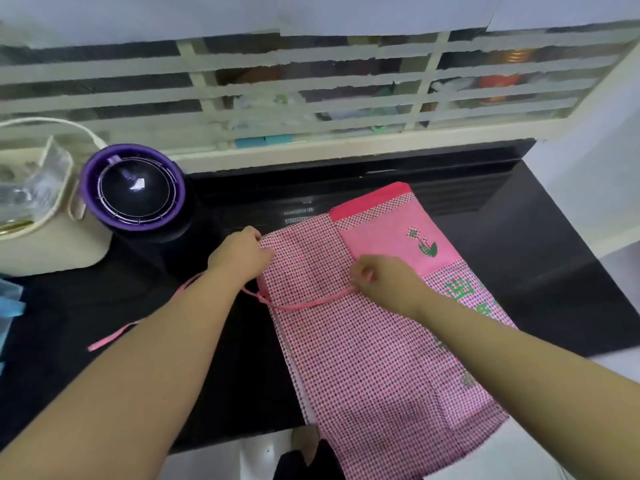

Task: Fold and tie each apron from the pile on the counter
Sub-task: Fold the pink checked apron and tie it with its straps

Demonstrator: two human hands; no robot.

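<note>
- Presently the apron (363,348) is laid on the counter (526,258) directly beneath both hands. Its long axis runs from the far side back toward the person, slanted a little rightward, and its near end is hung over the counter's near edge.
- A checked flap (304,265) is folded in from the left and lies between the two hands.
- The flap's far-left corner is gripped by the left hand (242,254), fingers curled over the cloth edge.
- The tie (311,301) is pinched by the right hand (388,280), whose fingers are curled round its end near the apron's midline.
- From that pinch the tie is drawn leftward, crosswise to the long axis, to the apron's left edge just on the near side of the left hand.
- A loose strap end (107,341) is seen on the bare counter beyond the left forearm. Whether it belongs to the same tie cannot be told.
- The coming move is judged to turn on this crossing: the tie lies square to the apron's length, so it can be carried round the folded cloth.
- The right hand is judged nearer the midline and better placed to lead the tie, while the left edge is best steadied by the left hand.
</note>
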